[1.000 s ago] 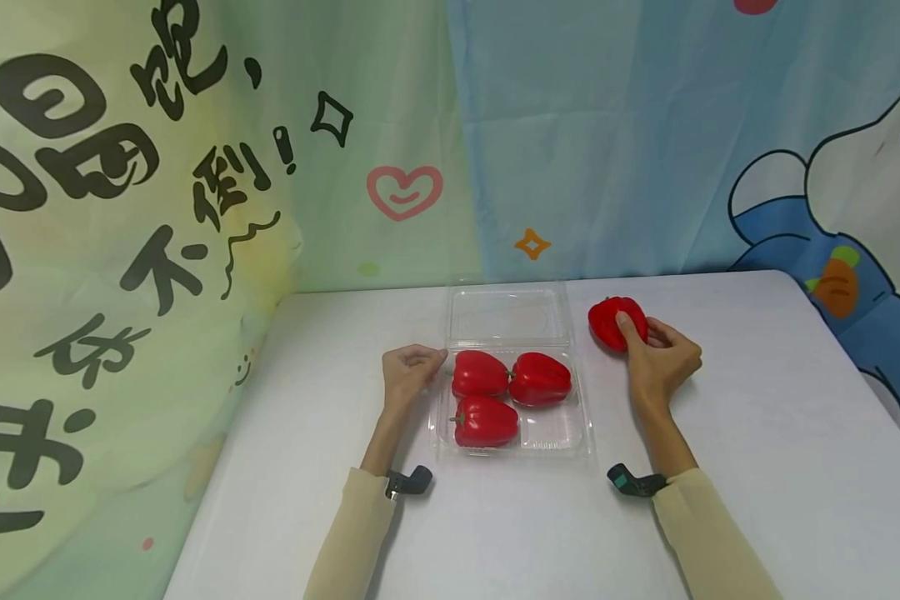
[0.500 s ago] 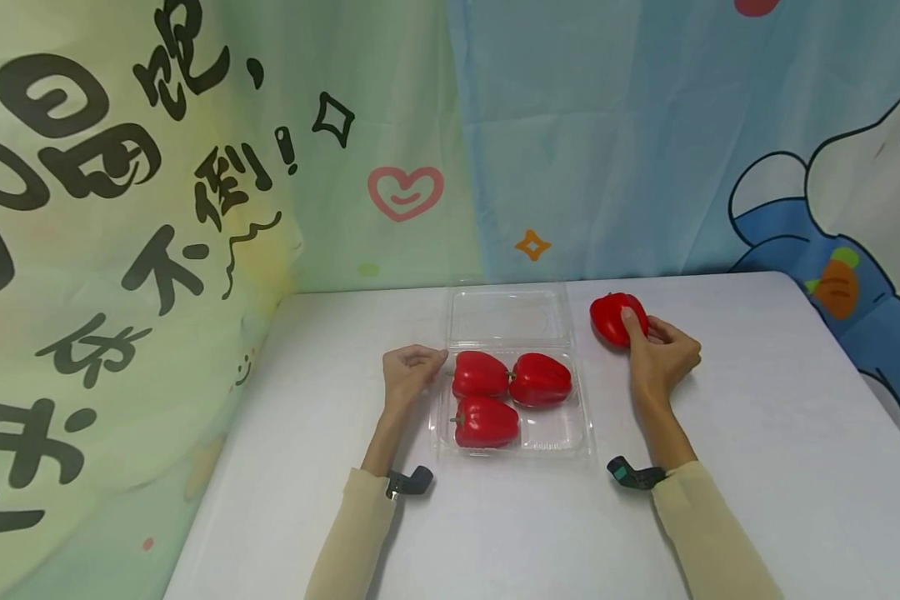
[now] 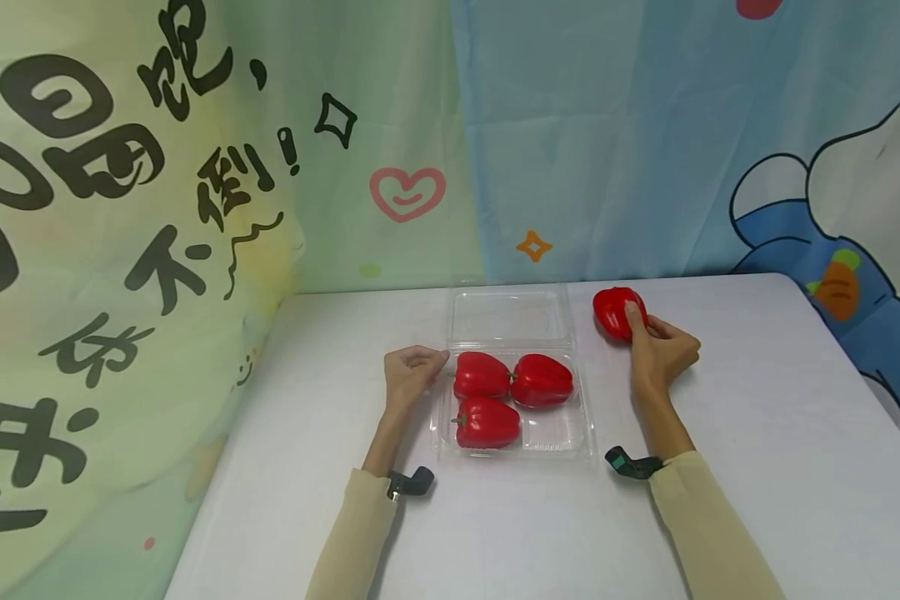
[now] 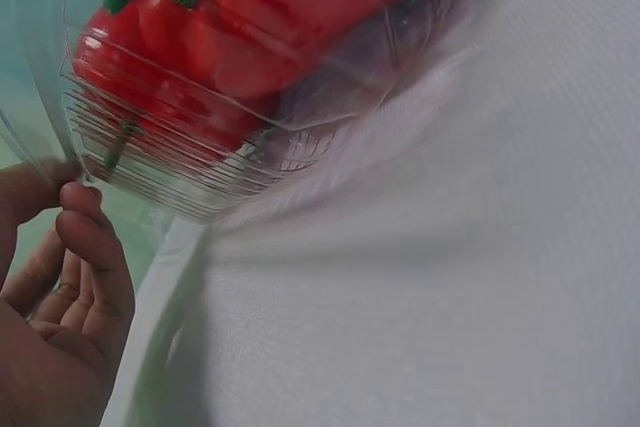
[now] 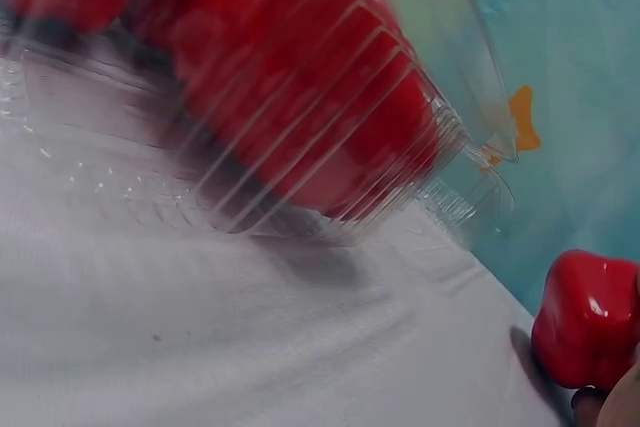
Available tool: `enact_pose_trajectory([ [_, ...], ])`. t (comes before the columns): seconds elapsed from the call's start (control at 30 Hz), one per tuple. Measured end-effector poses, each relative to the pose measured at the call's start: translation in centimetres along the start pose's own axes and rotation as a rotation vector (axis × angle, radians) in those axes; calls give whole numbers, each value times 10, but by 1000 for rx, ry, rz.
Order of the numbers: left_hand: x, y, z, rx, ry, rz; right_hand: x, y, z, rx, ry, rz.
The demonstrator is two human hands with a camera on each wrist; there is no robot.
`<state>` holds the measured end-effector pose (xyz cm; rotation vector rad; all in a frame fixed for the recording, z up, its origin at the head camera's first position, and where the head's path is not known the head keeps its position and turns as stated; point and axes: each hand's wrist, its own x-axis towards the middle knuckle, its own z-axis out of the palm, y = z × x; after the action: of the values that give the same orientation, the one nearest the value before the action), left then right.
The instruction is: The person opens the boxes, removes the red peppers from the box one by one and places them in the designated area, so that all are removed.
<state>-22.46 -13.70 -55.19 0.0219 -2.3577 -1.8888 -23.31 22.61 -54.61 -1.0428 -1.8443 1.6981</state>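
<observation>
A clear plastic clamshell box [image 3: 555, 433] lies with its lid [image 3: 506, 315] folded back on the table. Three red bell peppers sit in it: one at the back left [image 3: 481, 375], one at the back right [image 3: 542, 381] and one at the front left [image 3: 487, 422]. My left hand [image 3: 411, 377] pinches the box's left rim between thumb and forefinger, as the left wrist view also shows. To the right of the box, my right hand [image 3: 662, 354] grips another red bell pepper [image 3: 617, 313], its thumb on top. Only the edge of that hand shows in the right wrist view.
The box's front right part holds no pepper. A white table [image 3: 510, 533] carries everything. Behind it hangs a printed cloth [image 3: 592, 150], close to the table's back edge. Each wrist wears a small dark camera.
My right hand's pepper has tilted and shifted slightly toward the back. The left hand and the box stay in place.
</observation>
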Motion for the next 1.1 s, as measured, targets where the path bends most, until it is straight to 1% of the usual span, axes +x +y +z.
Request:
enact_pose_trajectory([
  [0.17, -1, 1, 0, -7, -4, 3, 2, 0, -2, -60, -9, -2],
  [0.43, -1, 2, 1, -31, -1, 1, 5, 0, -6, -104, -36, 0],
  [0.67, -2, 4, 2, -54, 7, -9, 5, 1, -9, -100, -64, 15],
  [0.8, -2, 3, 1, -42, -3, -1, 5, -2, -11, -90, -79, 27],
  [1.1, -1, 1, 0, -5, 0, -12, 9, -4, -18, -68, -105, 68],
])
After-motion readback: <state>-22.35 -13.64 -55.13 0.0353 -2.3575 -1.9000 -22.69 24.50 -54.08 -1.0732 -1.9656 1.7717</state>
